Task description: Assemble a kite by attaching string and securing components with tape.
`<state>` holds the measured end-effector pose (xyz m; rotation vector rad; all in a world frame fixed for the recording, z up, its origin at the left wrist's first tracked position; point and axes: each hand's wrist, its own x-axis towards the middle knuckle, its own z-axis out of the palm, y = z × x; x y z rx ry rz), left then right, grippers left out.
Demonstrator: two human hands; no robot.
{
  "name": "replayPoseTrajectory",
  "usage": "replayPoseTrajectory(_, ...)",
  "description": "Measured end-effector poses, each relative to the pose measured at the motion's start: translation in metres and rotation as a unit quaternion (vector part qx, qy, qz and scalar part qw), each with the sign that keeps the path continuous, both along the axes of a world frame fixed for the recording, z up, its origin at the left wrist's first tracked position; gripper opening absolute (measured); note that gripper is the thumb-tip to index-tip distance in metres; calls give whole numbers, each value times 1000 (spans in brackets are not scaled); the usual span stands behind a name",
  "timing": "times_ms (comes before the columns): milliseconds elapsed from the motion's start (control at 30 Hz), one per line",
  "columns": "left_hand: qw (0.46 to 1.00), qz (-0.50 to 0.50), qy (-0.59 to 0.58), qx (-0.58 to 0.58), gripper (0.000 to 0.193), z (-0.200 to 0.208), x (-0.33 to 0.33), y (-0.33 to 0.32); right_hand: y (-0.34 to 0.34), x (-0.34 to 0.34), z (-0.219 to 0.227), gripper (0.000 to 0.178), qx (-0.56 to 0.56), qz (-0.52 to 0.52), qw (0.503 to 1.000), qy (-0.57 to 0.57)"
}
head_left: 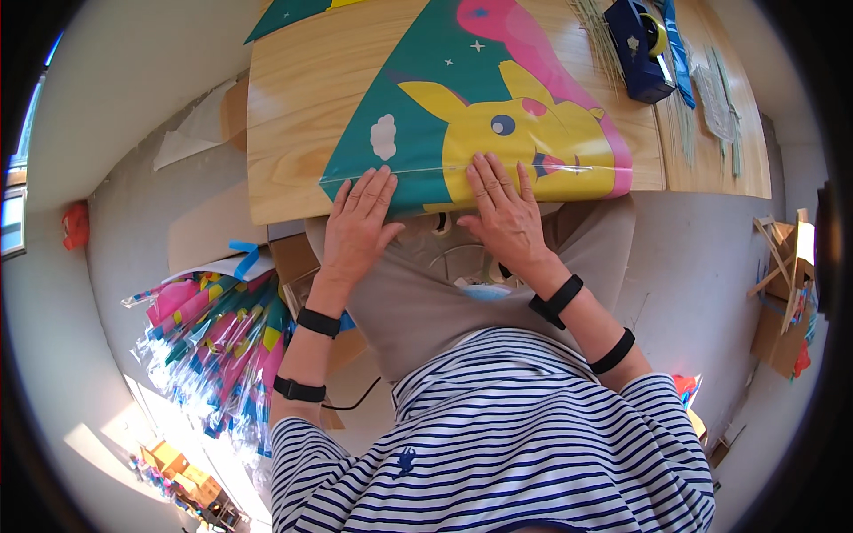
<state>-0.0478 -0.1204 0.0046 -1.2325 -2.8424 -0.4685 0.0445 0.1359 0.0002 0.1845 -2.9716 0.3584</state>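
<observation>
A printed film-like sheet (418, 133), roughly triangular, lies on the wooden table in front of me. It is teal, pink and yellow, with a cartoon animal face and a white cloud. A straight crease or folded strip runs along its near edge. My left hand (357, 222) rests with fingers stretched flat on the teal part, below the cloud. Against the yellow part, my right hand (508, 218) presses with its fingers straight and the thumb apart. Neither hand grips anything; both palms hang over the near table edge.
A dark blue tape dispenser (641, 53) with yellow tape stands at the far right, beside thin sticks (600, 35) and a clear plastic piece (713, 102). Another teal sheet (289, 16) lies at the far left. Many wrapped colourful bundles (213, 333) sit low on my left.
</observation>
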Motion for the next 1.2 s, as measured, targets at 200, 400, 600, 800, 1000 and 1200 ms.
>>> replayPoseTrajectory(200,994,94,38,-29,79,4,-8,-60,-2,-2,-1,81,-2,5,1000,5)
replayPoseTrajectory(400,965,224,133,34,52,1,-8,-85,0,1,-8,84,-21,-7,999,23)
replayPoseTrajectory(600,959,124,-94,237,22,15,-3,47,1,-1,-12,80,-86,0,996,21)
replayPoseTrajectory(800,970,95,-115,193,14,4,-12,96,63,-5,13,32,-240,-68,962,110)
replayPoseTrajectory(1000,971,55,-99,208,12,13,-1,127,167,10,12,13,-275,-202,936,90)
replayPoseTrajectory(1200,973,-15,-100,208,10,14,7,192,194,26,3,13,-247,-221,942,57)
